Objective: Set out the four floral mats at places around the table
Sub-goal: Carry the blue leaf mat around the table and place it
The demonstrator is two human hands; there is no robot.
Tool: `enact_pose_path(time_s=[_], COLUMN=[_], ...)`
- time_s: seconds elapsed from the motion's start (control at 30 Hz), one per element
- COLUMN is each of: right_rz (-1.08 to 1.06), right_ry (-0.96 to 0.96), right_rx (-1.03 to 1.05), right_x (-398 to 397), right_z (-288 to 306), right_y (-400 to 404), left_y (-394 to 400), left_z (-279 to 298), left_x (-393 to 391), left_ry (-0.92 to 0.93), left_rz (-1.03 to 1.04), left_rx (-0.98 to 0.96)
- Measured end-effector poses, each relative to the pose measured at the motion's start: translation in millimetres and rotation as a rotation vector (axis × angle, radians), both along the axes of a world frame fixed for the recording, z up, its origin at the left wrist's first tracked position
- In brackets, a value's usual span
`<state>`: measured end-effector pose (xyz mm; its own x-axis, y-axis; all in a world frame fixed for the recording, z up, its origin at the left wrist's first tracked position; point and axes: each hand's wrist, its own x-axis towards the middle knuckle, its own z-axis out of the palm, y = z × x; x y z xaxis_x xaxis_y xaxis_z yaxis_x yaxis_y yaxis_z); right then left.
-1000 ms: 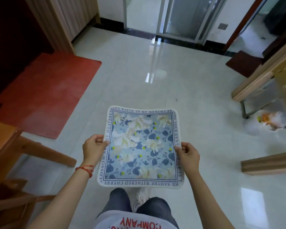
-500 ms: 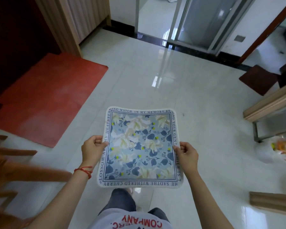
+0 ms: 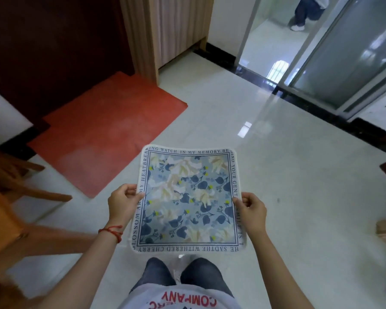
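L hand (image 3: 122, 205): thumb on top of the mat's left edge, other fingers curled under it, a pinch grip about midway along that side. Red string bracelet (image 3: 112, 231) on the L wrist.

R hand (image 3: 251, 210): same grip mirrored; thumb and forefinger nip the right edge, remaining fingers curled below. Both hands closed on the cloth, not spread.

Floral mat (image 3: 188, 199): square, blue w/ pale flowers, dark leaves, small yellow dots; white border w/ printed text all round. Held roughly flat, face up, in the air in front of the body, above the floor. Not on any table. Whether more mats lie stacked under it, can't tell.

Below mat: the person's dark trouser legs (image 3: 183, 277), white shirt hem w/ red lettering.

Around: glossy white tile floor (image 3: 288, 175); red floor mat (image 3: 107, 134) to the left, by a dark doorway. Wooden chair (image 3: 11, 210) at far left, blurred. Sliding glass door (image 3: 334, 54) upper right; another person's legs (image 3: 303, 12) beyond it.
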<state>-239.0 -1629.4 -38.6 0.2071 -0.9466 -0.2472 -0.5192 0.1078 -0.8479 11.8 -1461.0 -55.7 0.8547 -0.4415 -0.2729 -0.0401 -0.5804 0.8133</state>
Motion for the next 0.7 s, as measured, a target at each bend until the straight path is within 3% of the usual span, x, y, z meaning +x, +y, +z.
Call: enact_pose_path(time_s=[0.5,0.7], right_rz=[0.577,0.723], right_ry=[0.007,0.017], right_rx=[0.07,0.086], right_x=[223,296], right_z=[-5,2], right_y=[-125,-154], left_y=[-14,-29], left_z=[0,11], left_x=[93,124], left_ry=[-0.001,0.0], left_rz=[0.602,0.732], left_rx=[0.011,-0.026])
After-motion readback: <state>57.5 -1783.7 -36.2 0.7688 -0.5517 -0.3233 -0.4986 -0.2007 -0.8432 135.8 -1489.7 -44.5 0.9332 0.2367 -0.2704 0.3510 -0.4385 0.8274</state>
